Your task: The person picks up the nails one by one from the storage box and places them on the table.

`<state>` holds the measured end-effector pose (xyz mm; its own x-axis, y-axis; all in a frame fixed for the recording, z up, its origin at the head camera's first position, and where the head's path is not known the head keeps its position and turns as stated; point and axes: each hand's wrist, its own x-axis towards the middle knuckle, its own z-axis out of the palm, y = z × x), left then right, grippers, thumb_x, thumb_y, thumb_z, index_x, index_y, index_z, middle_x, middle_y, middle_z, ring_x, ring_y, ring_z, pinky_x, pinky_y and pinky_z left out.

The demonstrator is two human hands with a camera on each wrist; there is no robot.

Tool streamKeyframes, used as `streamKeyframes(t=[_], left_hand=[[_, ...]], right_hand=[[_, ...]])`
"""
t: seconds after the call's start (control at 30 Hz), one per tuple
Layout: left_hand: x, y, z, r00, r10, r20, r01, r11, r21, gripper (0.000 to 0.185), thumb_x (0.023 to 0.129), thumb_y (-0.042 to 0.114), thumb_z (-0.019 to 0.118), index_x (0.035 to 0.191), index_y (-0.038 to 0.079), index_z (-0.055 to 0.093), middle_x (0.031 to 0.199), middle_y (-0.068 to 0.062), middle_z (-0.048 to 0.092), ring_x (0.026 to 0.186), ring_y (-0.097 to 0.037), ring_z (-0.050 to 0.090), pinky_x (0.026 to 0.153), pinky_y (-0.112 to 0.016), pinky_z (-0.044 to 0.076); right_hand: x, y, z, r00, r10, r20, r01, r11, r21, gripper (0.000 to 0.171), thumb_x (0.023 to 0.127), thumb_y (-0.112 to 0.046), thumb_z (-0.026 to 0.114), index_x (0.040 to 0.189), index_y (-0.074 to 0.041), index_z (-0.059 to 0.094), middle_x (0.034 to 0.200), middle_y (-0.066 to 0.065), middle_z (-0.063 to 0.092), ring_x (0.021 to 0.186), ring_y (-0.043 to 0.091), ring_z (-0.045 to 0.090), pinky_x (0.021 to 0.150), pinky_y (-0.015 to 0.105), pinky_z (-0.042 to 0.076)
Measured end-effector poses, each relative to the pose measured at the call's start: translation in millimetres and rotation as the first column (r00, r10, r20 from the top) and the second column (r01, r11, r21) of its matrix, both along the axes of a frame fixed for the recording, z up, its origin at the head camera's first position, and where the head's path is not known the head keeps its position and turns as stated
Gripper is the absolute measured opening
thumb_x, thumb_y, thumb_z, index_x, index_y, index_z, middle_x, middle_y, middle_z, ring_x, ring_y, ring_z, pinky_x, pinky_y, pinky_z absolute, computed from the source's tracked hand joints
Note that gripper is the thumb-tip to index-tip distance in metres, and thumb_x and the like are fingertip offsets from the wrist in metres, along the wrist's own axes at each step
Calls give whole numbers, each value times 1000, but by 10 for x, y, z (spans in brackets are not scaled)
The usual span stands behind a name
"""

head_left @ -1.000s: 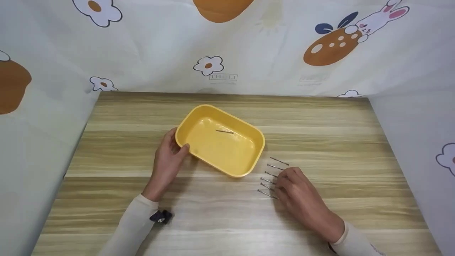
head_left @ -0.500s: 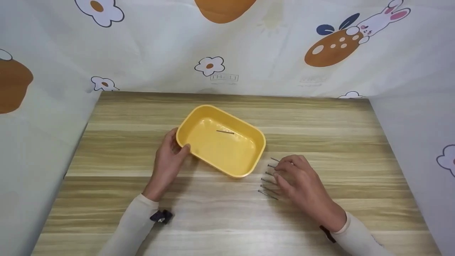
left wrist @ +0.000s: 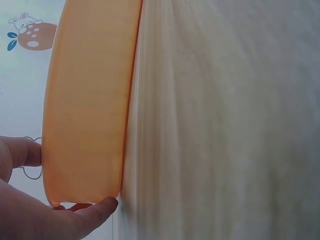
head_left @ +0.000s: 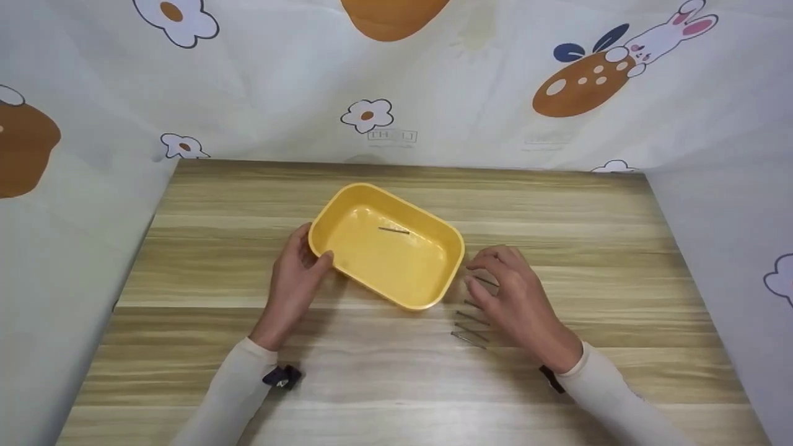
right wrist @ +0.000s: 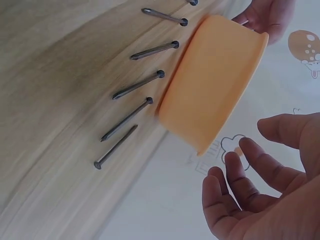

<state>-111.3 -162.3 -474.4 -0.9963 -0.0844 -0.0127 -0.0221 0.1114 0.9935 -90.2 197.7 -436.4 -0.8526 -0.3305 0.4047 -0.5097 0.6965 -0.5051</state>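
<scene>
A yellow plastic tray (head_left: 396,272) lies slantwise in the middle of the wooden table (head_left: 588,235), with one nail (head_left: 393,230) inside it. My left hand (head_left: 305,259) grips the tray's left corner, thumb over the rim. The left wrist view shows that thumb (left wrist: 92,210) under the tray wall (left wrist: 90,100). Several nails (head_left: 471,322) lie in a row right of the tray. My right hand (head_left: 492,280) hovers over the far end of that row, fingers relaxed and holding nothing. The right wrist view shows the nails (right wrist: 137,86) beside the tray (right wrist: 215,80) and my bare fingers (right wrist: 240,180).
Cloth walls printed with flowers and rabbits (head_left: 396,93) close in the table at the back and both sides. A small dark strap piece (head_left: 282,376) sits at my left wrist. Bare wood lies near the front edge and at the far right.
My right hand has moved from the near nails up along the row toward the tray, and its fingers have spread. The left hand and tray have stayed put.
</scene>
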Motion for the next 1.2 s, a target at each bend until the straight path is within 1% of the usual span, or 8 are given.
streamKeyframes(t=[0.13, 0.37, 0.53, 0.7, 0.9, 1.07, 1.2], left_hand=[[-3, -7, -3, 1000, -4, -6, 4, 1000, 5, 63, 107, 4, 66, 164, -3, 39, 165, -21, 49, 154, -35, 48, 127, -48, 42], [-5, -16, -7, 1000, -5, -8, 5, 1000, 7, 65, 107, 4, 66, 165, -4, 38, 165, -22, 49, 153, -36, 48, 126, -48, 43], [-13, -19, -8, 1000, -5, 1, 5, 1000, 3, 65, 107, 4, 66, 165, -3, 38, 164, -21, 49, 153, -35, 49, 126, -48, 43], [-10, -25, -8, 1000, -14, 7, 14, 1000, 12, 65, 107, 5, 66, 165, -1, 39, 164, -18, 50, 153, -33, 49, 126, -48, 43], [-11, -15, -1, 1000, -12, 12, 12, 1000, 9, 65, 107, 6, 66, 166, -1, 39, 166, -19, 48, 154, -34, 48, 127, -48, 42], [-8, -12, 3, 1000, -9, 17, 9, 1000, 12, 65, 107, 5, 66, 166, -1, 39, 167, -19, 48, 155, -34, 47, 127, -48, 42], [-8, -12, 0, 1000, -6, 15, 6, 1000, 12, 65, 107, 5, 66, 165, -2, 39, 167, -19, 47, 155, -34, 47, 127, -48, 42]], right_hand=[[-56, -58, -8, 1000, 8, -7, -8, 1000, 3, 13, 96, -7, 86, 108, -5, 81, 112, 4, 69, 112, 22, 64, 91, 41, 61], [-140, -193, -1, 997, 37, -67, -34, 998, 44, 14, 95, -7, 87, 107, -3, 80, 111, 7, 70, 108, 25, 65, 87, 39, 62], [-185, -268, -10, 995, 65, -81, -61, 997, 42, 15, 94, -6, 87, 106, -2, 80, 112, 9, 69, 105, 27, 63, 83, 39, 61], [-219, -314, -25, 993, 90, -79, -88, 996, 32, 14, 95, -7, 86, 105, -1, 78, 112, 9, 68, 105, 27, 63, 81, 39, 62], [-267, -364, -12, 994, 91, -58, -87, 994, 64, 15, 96, -8, 85, 107, -1, 78, 113, 9, 68, 101, 27, 62, 76, 37, 61], [-304, -416, -3, 994, 91, -62, -85, 992, 93, 14, 97, -8, 84, 108, -2, 78, 114, 9, 68, 101, 27, 62, 78, 37, 61], [-331, -466, 14, 992, 99, -72, -91, 990, 107, 15, 97, -9, 85, 108, -1, 78, 114, 9, 68, 104, 28, 63, 80, 40, 61]])
